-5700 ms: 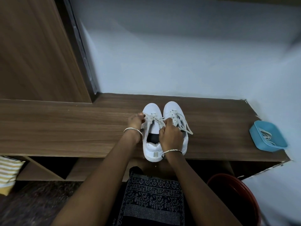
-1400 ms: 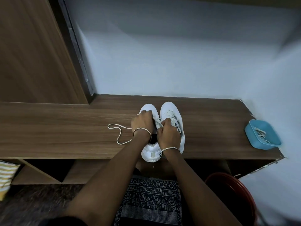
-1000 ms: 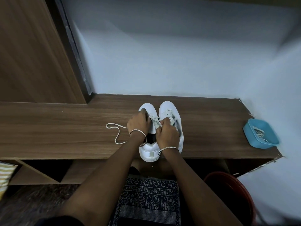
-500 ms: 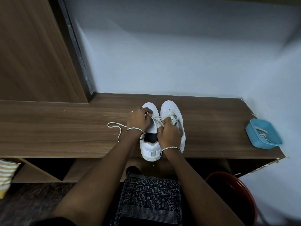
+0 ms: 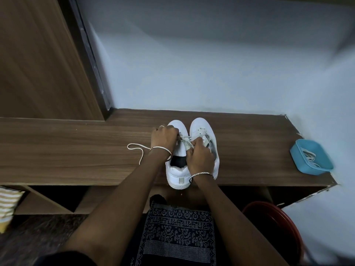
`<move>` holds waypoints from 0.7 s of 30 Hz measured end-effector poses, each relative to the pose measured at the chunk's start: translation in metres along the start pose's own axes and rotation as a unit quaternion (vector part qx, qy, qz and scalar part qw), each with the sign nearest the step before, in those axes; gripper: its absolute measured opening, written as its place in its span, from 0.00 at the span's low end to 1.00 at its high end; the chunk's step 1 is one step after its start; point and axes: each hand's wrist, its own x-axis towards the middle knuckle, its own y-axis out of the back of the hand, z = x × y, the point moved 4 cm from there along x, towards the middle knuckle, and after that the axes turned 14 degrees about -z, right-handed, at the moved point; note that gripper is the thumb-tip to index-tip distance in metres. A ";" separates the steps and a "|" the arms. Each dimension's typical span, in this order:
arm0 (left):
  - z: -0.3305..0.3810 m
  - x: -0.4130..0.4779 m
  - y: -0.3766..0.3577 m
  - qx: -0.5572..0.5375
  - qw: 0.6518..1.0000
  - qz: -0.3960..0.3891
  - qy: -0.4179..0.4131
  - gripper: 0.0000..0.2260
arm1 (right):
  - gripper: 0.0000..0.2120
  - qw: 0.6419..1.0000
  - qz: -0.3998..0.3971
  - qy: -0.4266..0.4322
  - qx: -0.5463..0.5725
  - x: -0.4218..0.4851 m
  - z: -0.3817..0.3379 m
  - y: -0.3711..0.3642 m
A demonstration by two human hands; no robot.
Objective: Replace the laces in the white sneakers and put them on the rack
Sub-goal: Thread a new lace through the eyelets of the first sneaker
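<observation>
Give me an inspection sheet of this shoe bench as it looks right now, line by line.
Surface: wooden bench top, sneakers near the front edge.
Job's things: white sneakers side by side, toes to wall; lace trailing left of them; blue tray holding more laces, far right.
Clutter: nothing seen.
Grippers: left hand and right hand both grip the lace at the left-side sneaker.
Cables: nothing seen.
Surroundings: pale wall, wooden panel left, red bucket and striped cloth below.

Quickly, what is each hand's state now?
Left hand: grips the lace on the left sneaker.
Right hand: pinches the lace too.
</observation>
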 end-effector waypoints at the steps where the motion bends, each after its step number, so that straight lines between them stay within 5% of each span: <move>1: 0.001 0.000 0.000 0.009 1.000 -0.005 -0.004 0.08 | 0.10 1.000 0.001 0.001 0.001 0.000 0.000 0.000; 7: -0.032 0.000 -0.017 -0.209 0.975 -0.016 0.073 0.05 | 0.10 1.000 0.002 0.014 -0.002 -0.002 0.000 0.001; 12: -0.038 -0.006 -0.011 -0.327 0.944 0.020 0.031 0.06 | 0.11 1.000 0.002 0.014 -0.009 -0.003 -0.001 0.002; 16: -0.023 -0.002 -0.005 -0.268 0.963 -0.020 -0.021 0.06 | 0.10 1.000 0.000 0.012 -0.012 -0.004 -0.002 0.003; 21: -0.010 0.000 0.000 -0.120 0.993 -0.011 0.008 0.11 | 0.09 1.000 0.006 0.011 -0.001 -0.003 -0.003 0.002</move>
